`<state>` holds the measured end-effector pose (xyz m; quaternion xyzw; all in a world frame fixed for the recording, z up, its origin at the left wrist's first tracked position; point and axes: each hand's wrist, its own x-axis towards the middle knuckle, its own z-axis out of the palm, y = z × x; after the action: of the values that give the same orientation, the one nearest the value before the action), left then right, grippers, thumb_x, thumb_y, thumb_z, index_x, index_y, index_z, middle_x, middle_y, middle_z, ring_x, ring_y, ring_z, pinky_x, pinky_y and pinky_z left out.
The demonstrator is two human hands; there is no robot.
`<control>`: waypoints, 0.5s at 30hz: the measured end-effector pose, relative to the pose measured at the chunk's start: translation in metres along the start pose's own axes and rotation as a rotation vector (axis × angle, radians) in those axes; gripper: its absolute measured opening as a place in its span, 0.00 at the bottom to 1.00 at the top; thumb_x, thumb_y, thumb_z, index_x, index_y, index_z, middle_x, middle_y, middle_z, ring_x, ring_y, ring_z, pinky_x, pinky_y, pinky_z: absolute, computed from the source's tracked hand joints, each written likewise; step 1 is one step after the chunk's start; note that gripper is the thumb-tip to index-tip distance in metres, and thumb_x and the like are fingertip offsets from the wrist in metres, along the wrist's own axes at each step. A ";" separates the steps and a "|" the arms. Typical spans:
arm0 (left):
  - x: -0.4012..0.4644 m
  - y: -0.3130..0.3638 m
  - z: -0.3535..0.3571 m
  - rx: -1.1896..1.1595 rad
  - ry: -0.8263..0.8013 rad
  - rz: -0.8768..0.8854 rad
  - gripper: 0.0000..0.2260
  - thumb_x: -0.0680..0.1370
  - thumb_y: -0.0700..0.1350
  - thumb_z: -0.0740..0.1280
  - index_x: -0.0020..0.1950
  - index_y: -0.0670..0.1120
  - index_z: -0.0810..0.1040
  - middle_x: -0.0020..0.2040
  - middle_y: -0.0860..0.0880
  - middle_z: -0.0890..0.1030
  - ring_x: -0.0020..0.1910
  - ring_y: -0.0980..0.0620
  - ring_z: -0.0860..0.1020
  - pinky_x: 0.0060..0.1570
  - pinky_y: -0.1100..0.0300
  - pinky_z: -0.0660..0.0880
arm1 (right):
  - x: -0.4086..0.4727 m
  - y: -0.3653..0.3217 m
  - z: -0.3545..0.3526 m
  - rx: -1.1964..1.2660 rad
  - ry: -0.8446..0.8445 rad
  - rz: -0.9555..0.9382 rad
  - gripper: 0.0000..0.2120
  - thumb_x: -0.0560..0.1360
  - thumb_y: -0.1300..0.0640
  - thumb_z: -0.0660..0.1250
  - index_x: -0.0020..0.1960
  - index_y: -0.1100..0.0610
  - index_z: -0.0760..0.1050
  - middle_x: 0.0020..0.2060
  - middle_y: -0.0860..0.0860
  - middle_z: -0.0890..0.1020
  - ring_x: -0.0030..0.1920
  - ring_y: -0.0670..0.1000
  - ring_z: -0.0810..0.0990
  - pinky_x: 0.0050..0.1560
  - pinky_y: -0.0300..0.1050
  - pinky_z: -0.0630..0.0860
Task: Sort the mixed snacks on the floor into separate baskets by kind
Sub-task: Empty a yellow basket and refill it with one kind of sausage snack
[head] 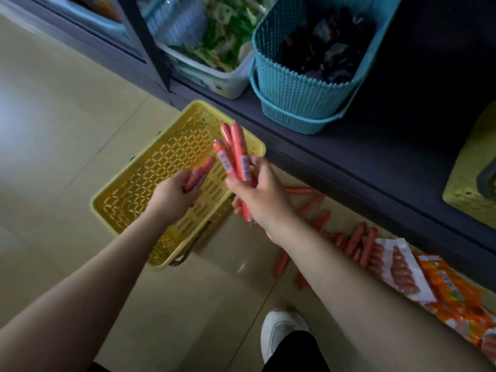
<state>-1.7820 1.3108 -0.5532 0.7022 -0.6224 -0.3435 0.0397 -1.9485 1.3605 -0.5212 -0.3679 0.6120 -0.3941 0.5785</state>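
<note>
A shallow yellow lattice basket (150, 181) lies on the floor with nothing seen inside it. Above its right half, my right hand (261, 194) grips a bundle of red sausage sticks (236, 151) that point up and away. My left hand (171, 193) holds one or two shorter sausage sticks (200, 174) over the basket's middle. Several more loose sausage sticks (357, 241) lie scattered on the floor along the shelf base to the right.
Orange and white sausage packets (442, 288) lie on the floor at the right. On the dark shelf stand a teal woven basket (295, 95) of dark packets and a white bin (214, 76) of green packets. A yellow basket (472, 170) sits at the far right. A white shoe (279, 331) is below.
</note>
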 end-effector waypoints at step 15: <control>-0.049 0.010 -0.004 -0.249 0.288 0.376 0.11 0.76 0.37 0.61 0.56 0.46 0.77 0.53 0.52 0.76 0.54 0.54 0.74 0.54 0.60 0.70 | 0.009 0.052 -0.010 -0.567 0.252 -0.249 0.11 0.76 0.64 0.60 0.57 0.59 0.73 0.54 0.50 0.74 0.56 0.52 0.74 0.57 0.47 0.73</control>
<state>-1.7875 1.3508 -0.5245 0.6057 -0.6827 -0.3006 0.2770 -1.9592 1.3749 -0.5718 -0.5346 0.7145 -0.3181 0.3200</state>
